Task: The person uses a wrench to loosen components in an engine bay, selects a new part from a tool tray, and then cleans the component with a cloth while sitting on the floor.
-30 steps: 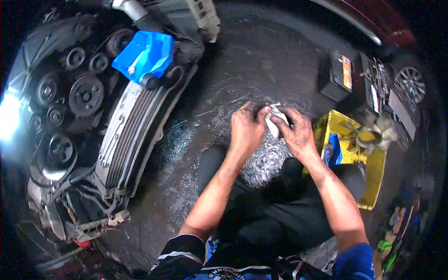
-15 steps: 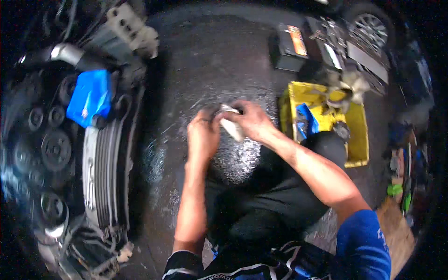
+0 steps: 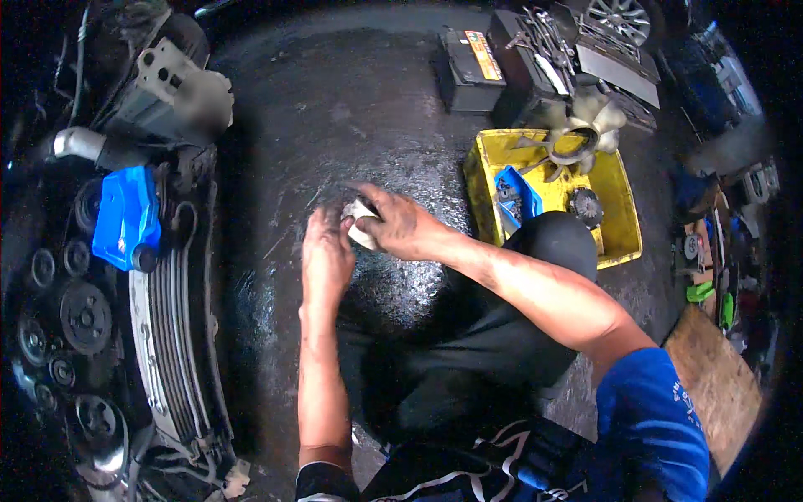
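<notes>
Both my hands work close together over the dark floor. My right hand (image 3: 405, 224) is closed around a small whitish rag-like piece (image 3: 362, 226), which shows between its thumb and fingers. Pressed up against the same piece is my left hand (image 3: 326, 253), its fingers curled and the thumb touching the near side. Whatever lies beneath the fingers is hidden, and the fingertips are partly smeared by motion.
To the right stands a yellow crate (image 3: 621, 201) with a fan (image 3: 577, 144), a blue tray (image 3: 525, 192) and a round dark part (image 3: 585, 207). Beyond it are a battery (image 3: 473, 71) and several wrenches (image 3: 548, 42). An engine bay with a radiator (image 3: 171, 335) and a blue container (image 3: 125, 217) lines the left.
My hands have turned the whitish piece and shifted slightly left in the picture. The whole view has also shifted, with the crate now further left and higher.
</notes>
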`<state>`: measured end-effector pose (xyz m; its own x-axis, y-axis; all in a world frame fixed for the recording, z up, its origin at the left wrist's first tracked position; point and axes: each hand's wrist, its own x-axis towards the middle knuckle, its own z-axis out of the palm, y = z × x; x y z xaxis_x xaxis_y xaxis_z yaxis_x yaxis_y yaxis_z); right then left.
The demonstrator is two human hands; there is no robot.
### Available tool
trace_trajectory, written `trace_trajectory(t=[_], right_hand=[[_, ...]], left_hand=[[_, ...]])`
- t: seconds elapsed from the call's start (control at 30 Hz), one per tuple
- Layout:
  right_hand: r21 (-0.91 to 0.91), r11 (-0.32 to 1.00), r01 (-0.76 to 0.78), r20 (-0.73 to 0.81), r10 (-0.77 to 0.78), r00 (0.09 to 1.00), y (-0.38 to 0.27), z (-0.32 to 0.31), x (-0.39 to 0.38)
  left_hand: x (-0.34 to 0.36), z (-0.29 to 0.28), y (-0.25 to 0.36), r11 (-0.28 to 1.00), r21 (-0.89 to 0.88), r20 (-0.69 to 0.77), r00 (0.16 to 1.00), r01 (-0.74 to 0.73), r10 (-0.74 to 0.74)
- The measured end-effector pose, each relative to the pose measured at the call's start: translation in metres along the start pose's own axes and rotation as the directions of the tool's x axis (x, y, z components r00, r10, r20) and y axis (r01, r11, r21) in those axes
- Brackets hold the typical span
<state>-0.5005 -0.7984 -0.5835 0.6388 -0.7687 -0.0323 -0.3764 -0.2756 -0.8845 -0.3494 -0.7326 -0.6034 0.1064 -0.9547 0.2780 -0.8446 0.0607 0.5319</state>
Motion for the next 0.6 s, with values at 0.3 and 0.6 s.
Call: trace_trajectory(t=[0.3, 0.6], right_hand=[[-0.119, 0.987, -0.105, -0.048, 0.100, 0.994, -0.001, 0.005, 0.000], [-0.047, 0.995, -0.087, 0.072, 0.090, 0.993, -0.006, 0.001, 0.002]], left_hand=[[-0.015, 0.018, -0.010, 0.996, 0.077, -0.050, 0.998, -0.045, 0.049], [0.000, -0.006, 0.000, 0.920, -0.344, -0.029, 0.977, 0.191, -0.213]])
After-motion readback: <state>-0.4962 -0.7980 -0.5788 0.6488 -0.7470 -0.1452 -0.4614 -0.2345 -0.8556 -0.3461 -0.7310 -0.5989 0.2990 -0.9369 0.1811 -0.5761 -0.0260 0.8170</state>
